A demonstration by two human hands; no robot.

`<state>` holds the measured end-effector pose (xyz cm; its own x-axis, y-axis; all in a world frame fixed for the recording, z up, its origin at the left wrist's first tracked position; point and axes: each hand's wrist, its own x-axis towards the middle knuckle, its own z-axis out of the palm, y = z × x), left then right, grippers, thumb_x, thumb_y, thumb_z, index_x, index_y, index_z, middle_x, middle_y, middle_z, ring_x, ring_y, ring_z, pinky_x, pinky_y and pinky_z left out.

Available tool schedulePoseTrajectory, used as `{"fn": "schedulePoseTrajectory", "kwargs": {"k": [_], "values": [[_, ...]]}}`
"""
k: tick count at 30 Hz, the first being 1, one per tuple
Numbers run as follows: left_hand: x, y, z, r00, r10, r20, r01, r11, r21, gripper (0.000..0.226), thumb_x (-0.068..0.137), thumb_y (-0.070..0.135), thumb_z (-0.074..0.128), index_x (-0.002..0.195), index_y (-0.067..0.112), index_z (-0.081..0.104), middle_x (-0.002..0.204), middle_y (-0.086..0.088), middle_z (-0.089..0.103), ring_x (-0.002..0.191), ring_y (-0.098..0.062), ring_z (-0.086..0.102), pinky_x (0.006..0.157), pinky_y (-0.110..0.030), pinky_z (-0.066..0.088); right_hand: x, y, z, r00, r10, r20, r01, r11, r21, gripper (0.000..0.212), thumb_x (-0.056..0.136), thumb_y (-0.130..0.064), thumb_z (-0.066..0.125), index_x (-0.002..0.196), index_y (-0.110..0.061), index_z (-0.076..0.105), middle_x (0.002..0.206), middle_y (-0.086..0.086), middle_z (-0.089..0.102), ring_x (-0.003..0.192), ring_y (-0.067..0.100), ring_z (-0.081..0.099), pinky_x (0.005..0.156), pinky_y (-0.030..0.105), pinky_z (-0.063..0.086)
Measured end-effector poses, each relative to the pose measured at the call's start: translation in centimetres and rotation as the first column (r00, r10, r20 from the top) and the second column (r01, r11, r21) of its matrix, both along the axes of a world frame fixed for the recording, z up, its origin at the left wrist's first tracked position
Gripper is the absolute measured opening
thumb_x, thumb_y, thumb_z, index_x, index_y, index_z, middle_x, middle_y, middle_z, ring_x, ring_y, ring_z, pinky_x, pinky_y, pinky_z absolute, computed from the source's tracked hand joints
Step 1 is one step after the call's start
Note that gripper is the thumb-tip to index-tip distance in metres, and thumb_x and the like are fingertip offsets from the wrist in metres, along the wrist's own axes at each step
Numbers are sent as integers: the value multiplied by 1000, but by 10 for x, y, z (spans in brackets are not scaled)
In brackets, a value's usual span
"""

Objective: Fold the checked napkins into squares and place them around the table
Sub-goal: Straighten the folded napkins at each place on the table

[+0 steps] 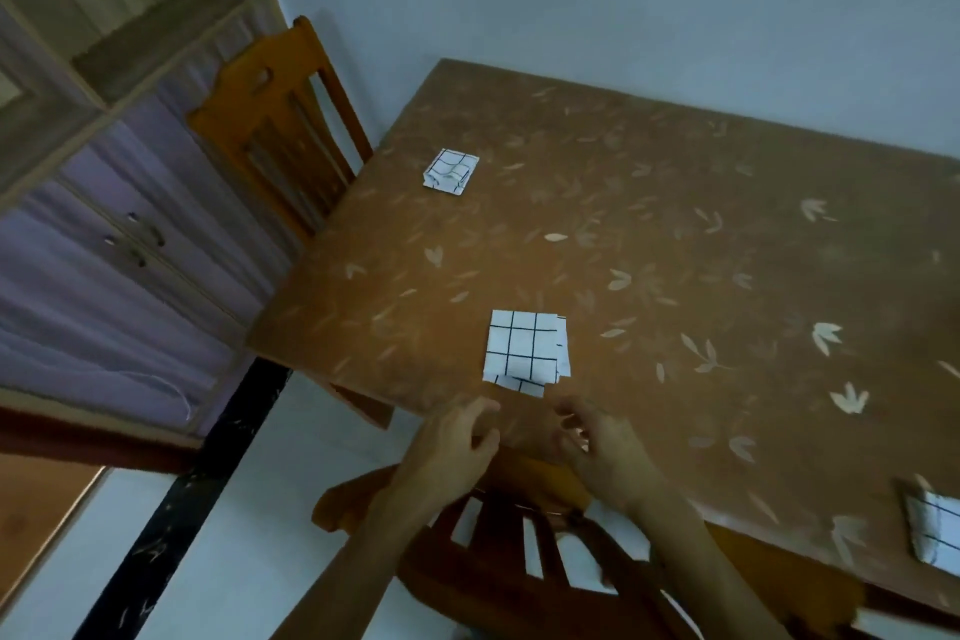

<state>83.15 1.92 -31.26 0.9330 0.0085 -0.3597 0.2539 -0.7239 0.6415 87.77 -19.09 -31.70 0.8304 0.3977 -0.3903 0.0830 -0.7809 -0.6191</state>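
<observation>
White checked cloth napkin with thin black grid lines [525, 352], folded to a rough square, flat just inside the near edge of the brown leaf-patterned table [675, 234]. Just short of it, above the dark wooden slat-back chair [519, 556]: left hand [452, 447] and right hand [602, 452], fingers loosely curled and apart, gripping nothing, clear of the cloth.

Likely trouble: a careless brush from either hand, enough to push the square over the edge or open its layers, since lower plies already poke out along the bottom and right sides. Further right, a second checked napkin [932, 528] at the table's edge, cut off by the frame; cannot tell whether overhanging. Far across, beside the orange wooden chair [280, 140], a third checked napkin [450, 172], rumpled on top, apt to spring open.

Thin, soft, limp fabric throughout; smooth-looking tabletop, probably offering little grip.
</observation>
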Motion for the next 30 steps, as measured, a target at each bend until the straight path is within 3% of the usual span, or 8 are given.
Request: {"fn": "schedulePoseTrajectory", "kwargs": {"k": [5, 10, 14, 20, 26, 30], "values": [[67, -6, -26, 995, -73, -67, 76, 996, 38, 38, 99, 22, 56, 137, 22, 55, 139, 1, 49, 129, -16, 49, 95, -17, 35, 46, 13, -30, 993, -109, -40, 108, 994, -20, 39, 98, -21, 53, 137, -24, 54, 132, 2, 63, 113, 19, 63, 87, 23, 47], [113, -14, -50, 989, -78, -128, 90, 991, 96, 47, 100, 19, 56, 146, 20, 47, 159, -4, 30, 144, -21, 33, 113, -30, 34, 82, 30, -60, 975, -216, -52, 215, 976, -32, 41, 97, -23, 56, 138, -19, 53, 146, 7, 48, 122, 28, 55, 97, 34, 47], [130, -14, -63, 981, -119, -153, 132, 988, 80, 55, 97, 19, 59, 149, 18, 41, 162, -8, 23, 147, -24, 29, 116, -32, 30, 94, 35, -80, 970, -237, -47, 232, 968, -100, 53, 97, -28, 56, 148, -23, 41, 159, 7, 26, 137, 32, 37, 110, 44, 40], [134, -12, -79, 966, -175, -192, 190, 980, 61, 52, 98, 22, 58, 148, 16, 44, 159, -8, 29, 145, -22, 33, 110, -29, 32, 86, 50, -97, 966, -235, -105, 219, 965, -146, 55, 97, -25, 52, 150, -21, 38, 163, 9, 20, 138, 34, 37, 113, 44, 34], [122, 2, -94, 986, -127, -110, 141, 982, 129, 50, 94, 18, 60, 142, 16, 51, 156, -9, 32, 140, -26, 35, 110, -31, 34, 67, 56, -104, 961, -269, -69, 257, 956, -139, 53, 95, -18, 56, 147, -12, 45, 160, 15, 27, 135, 38, 39, 113, 44, 33], [119, 7, -98, 984, -152, -97, 161, 982, 96, 48, 89, 15, 62, 137, 15, 57, 149, -9, 41, 133, -29, 41, 106, -34, 37, 62, 57, -104, 944, -327, -32, 321, 938, -132, 55, 93, -22, 56, 147, -16, 44, 160, 17, 25, 132, 40, 41, 110, 47, 38]]}}
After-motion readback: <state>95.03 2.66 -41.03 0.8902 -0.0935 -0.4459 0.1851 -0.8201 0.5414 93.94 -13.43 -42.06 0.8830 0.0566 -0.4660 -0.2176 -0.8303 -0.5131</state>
